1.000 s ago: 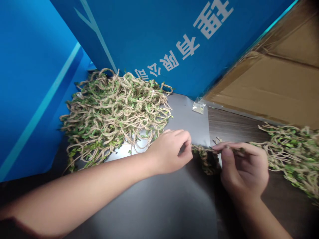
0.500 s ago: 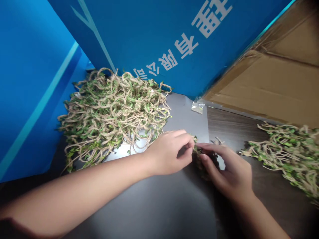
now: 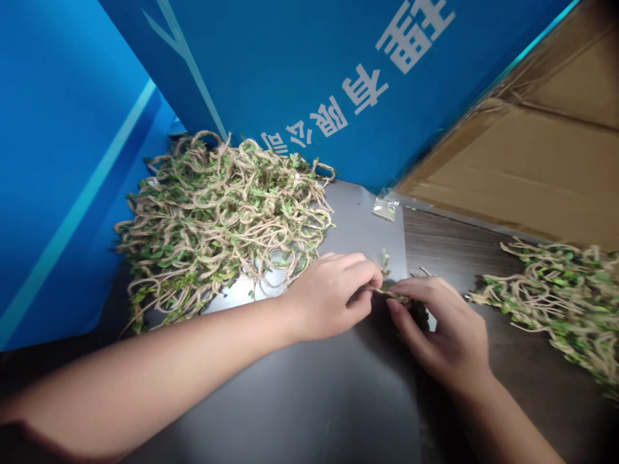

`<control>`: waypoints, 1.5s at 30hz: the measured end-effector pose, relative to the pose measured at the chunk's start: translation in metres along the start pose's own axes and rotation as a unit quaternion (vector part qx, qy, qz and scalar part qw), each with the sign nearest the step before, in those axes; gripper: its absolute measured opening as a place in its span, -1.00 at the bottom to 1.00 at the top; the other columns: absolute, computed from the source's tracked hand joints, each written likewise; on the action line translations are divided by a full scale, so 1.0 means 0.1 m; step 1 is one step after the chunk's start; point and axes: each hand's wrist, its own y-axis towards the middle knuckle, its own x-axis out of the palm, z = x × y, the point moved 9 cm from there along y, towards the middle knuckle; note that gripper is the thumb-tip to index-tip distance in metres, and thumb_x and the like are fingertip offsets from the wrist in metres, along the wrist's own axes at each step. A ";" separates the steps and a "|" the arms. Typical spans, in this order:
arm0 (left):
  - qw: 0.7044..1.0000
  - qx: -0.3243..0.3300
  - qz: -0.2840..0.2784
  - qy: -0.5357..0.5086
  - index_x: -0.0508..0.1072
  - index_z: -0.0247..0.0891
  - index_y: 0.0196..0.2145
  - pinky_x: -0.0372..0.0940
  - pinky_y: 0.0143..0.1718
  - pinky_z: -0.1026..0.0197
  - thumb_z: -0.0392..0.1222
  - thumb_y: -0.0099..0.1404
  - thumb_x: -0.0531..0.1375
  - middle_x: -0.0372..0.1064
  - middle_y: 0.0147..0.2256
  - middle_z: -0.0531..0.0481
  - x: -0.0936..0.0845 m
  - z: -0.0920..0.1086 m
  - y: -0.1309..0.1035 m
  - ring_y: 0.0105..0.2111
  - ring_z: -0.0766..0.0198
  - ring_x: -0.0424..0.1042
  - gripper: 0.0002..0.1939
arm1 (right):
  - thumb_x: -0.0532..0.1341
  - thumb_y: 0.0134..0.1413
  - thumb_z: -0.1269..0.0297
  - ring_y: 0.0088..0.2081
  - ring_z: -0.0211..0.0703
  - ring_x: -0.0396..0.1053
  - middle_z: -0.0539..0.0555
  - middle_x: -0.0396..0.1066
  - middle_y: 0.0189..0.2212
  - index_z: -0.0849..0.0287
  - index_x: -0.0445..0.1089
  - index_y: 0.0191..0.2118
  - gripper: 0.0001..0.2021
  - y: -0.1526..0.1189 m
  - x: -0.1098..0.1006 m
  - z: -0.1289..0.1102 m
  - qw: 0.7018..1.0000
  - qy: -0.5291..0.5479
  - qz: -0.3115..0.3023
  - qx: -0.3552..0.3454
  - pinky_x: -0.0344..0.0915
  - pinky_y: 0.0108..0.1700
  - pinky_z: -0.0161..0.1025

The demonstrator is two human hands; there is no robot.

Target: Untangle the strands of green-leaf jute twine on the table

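Note:
My left hand (image 3: 336, 293) is closed in a pinch on a thin twine strand with small green leaves (image 3: 385, 293), which runs across to my right hand. My right hand (image 3: 447, 328) holds the same strand between thumb and fingers. Some dark leafy material hangs under the right fingers, partly hidden. To the left of my hands lies a large tangled pile of beige twine with green leaves (image 3: 232, 212). A smaller heap of the same leafy twine (image 3: 561, 290) lies at the right edge.
A grey sheet (image 3: 300, 399) covers part of the dark wood-grain surface (image 3: 449, 235). Blue panels (image 3: 271, 58) with white characters stand behind the large pile. A brown cardboard box (image 3: 527, 174) with clear tape is at the back right.
My hands are slightly farther apart, and more of the twine strand shows between them. A small leafy sprig now stands up above my left fingertips.

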 end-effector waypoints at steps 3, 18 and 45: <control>0.999 -0.018 0.029 0.001 0.45 -0.21 -0.22 0.26 -0.18 0.22 -0.37 0.33 0.11 0.43 -0.26 0.06 -0.05 -0.04 -0.01 -0.28 0.34 0.36 -0.85 | 0.28 0.23 0.49 -0.28 -0.27 0.45 0.04 0.51 -0.28 0.17 0.46 -0.01 -0.76 -0.03 -0.07 0.02 0.999 -0.029 0.023 0.016 0.36 -0.19 -0.27; 0.981 0.028 0.192 0.008 0.45 -0.32 -0.08 0.28 0.08 0.04 -0.30 0.24 0.18 0.39 -0.12 -0.10 -0.40 0.09 -0.09 -0.03 0.16 0.37 -0.73 | 0.30 0.26 0.38 -0.32 -0.27 0.48 0.05 0.53 -0.24 0.12 0.44 0.15 -0.64 -0.11 -0.13 0.15 0.991 -0.087 0.075 0.073 0.43 -0.22 -0.32; 0.995 0.076 0.026 0.065 0.41 -0.25 -0.23 0.23 -0.15 0.12 -0.04 0.43 0.18 0.40 -0.20 -0.02 -0.01 0.16 -0.05 -0.24 0.26 0.34 -0.79 | 0.19 0.30 0.48 -0.26 -0.37 0.51 0.00 0.55 -0.25 0.08 0.26 0.34 -0.47 -0.06 0.09 0.02 0.998 0.051 -0.043 0.020 0.44 -0.14 -0.44</control>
